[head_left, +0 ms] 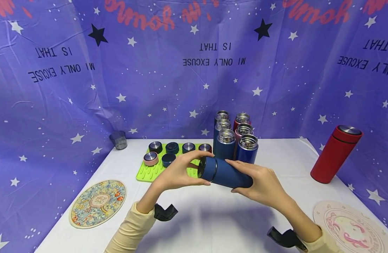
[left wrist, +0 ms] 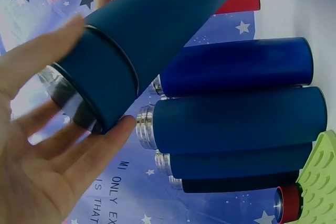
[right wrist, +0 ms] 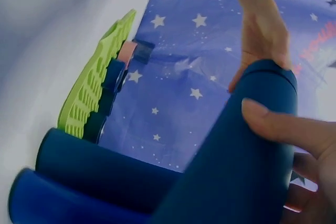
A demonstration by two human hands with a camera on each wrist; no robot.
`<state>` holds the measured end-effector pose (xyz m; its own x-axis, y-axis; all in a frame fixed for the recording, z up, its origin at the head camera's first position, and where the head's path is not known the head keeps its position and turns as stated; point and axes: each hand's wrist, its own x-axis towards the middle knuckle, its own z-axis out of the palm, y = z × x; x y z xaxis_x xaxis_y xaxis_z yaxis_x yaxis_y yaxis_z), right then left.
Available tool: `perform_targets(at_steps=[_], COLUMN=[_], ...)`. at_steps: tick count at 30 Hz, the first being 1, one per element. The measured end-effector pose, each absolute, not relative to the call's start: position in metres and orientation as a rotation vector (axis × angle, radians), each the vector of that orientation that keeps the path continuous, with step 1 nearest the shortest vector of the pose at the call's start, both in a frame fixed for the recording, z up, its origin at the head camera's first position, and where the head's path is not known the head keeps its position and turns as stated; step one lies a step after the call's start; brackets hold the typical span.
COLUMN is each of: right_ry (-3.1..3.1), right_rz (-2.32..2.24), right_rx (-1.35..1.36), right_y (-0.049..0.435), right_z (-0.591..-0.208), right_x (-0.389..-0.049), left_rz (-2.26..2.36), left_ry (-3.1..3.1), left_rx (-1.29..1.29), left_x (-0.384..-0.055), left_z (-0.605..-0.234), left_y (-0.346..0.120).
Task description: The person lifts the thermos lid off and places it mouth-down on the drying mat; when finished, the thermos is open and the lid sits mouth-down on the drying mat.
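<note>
A dark blue thermos flask (head_left: 233, 176) is held tilted, nearly lying, above the table's middle, its lid end toward the left. My left hand (head_left: 178, 172) grips the matching blue lid (head_left: 209, 169), thumb and fingers on opposite sides. The lid sits on the flask with a thin dark ring at the seam. Around the flask's body curls my right hand (head_left: 263, 184), near the base. Behind it stand several lidless flasks, among them a bright blue one (head_left: 246, 153) and a dark blue one (head_left: 224, 147). The left wrist view shows the lid's shiny top (left wrist: 73, 98).
Several loose lids, including a pink one (head_left: 151, 159), sit on a green mat (head_left: 144, 175). A lidded red flask (head_left: 334, 156) stands at the right. A patterned round mat (head_left: 83, 211) lies left, a pink one (head_left: 326, 214) right. A dark clear cup (head_left: 119, 140) stands at the back left.
</note>
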<state>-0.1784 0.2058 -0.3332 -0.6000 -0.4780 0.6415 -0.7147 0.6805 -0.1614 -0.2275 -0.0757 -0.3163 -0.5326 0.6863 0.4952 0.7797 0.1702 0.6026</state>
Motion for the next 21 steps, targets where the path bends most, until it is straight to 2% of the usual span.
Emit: perform_targets(at_steps=[8, 13, 21], right_ry=[-2.515, -2.457, -2.307], right_rz=[0.884, 0.775, 0.509], right_rx=[0.948, 0.933, 0.902], right_y=[0.2127, 0.2102, 0.2040], right_z=[-0.3313, -0.3319, -0.3337], right_x=[-0.1823, -0.1806, -0.1769], left_rz=[-1.187, -1.242, -1.368], left_ry=[-2.205, -2.212, -2.358], left_rx=[-1.613, -1.571, -1.360], left_x=[-0.2277, -0.2279, -0.2263], left_z=[-0.3142, -0.3145, -0.3165], left_y=[-0.0772, -0.0768, -0.0760])
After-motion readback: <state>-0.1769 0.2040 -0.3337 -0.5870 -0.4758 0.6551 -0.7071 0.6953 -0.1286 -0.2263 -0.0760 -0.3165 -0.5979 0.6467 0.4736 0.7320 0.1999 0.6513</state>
